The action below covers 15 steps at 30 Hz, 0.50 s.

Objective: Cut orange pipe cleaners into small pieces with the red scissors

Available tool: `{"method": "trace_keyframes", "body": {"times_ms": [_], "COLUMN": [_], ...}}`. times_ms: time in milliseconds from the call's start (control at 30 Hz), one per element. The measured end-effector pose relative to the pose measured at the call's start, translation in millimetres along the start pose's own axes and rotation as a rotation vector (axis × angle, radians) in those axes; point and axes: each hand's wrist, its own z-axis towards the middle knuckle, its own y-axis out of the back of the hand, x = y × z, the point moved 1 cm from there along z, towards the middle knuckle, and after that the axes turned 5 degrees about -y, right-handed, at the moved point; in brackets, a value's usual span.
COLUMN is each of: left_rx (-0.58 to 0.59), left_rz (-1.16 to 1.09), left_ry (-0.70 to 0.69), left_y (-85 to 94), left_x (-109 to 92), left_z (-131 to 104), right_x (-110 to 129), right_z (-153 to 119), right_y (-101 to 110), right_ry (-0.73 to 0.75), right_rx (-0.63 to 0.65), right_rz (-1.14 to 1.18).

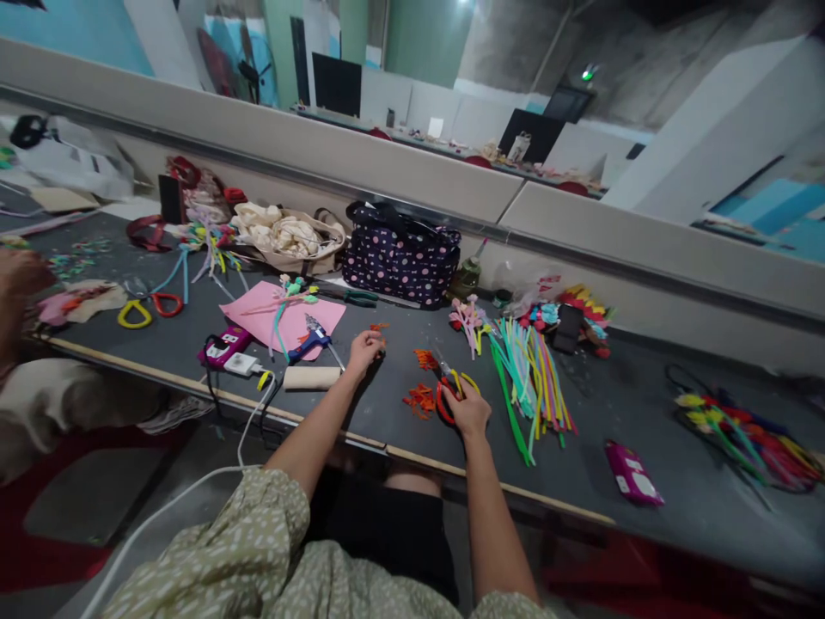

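My right hand [470, 409] is wrapped round the red and yellow handles of a pair of scissors [449, 376], whose blades point away over the dark table. Beside the blades lie two small piles of cut orange pieces [420, 401]. My left hand [366, 351] is closed, fingertips together, close to a few more orange bits [379, 327]; what it pinches, if anything, is too small to tell. Left of that hand are a blue glue gun [313, 335] on a pink sheet [258, 303] and a cream-coloured roll [312, 378].
Colourful pipe cleaners [532, 370] lie right of the scissors. A dotted dark bag [403, 258] stands at the back. A purple power strip [227, 346] with cables sits near the front edge. At far left is another person's hand [22, 275]; a purple packet [632, 473] lies right.
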Motion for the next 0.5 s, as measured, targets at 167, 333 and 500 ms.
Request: {"method": "trace_keyframes", "body": {"times_ms": [167, 333, 500], "left_rx": [0.295, 0.53, 0.307], "left_rz": [0.176, 0.33, 0.224], "left_ry": [-0.001, -0.025, 0.103], "left_y": [-11.0, -17.4, -11.3], "left_x": [3.3, 7.5, 2.2], "left_z": [-18.3, -28.4, -7.3], "right_x": [-10.5, -12.5, -13.9], "right_z": [-4.5, -3.9, -3.5], "right_y": [-3.0, -2.2, -3.8], "right_ry": [-0.137, -0.161, -0.133], "right_rx": [-0.051, -0.101, -0.144], "right_rz": [0.122, 0.173, 0.173]}}
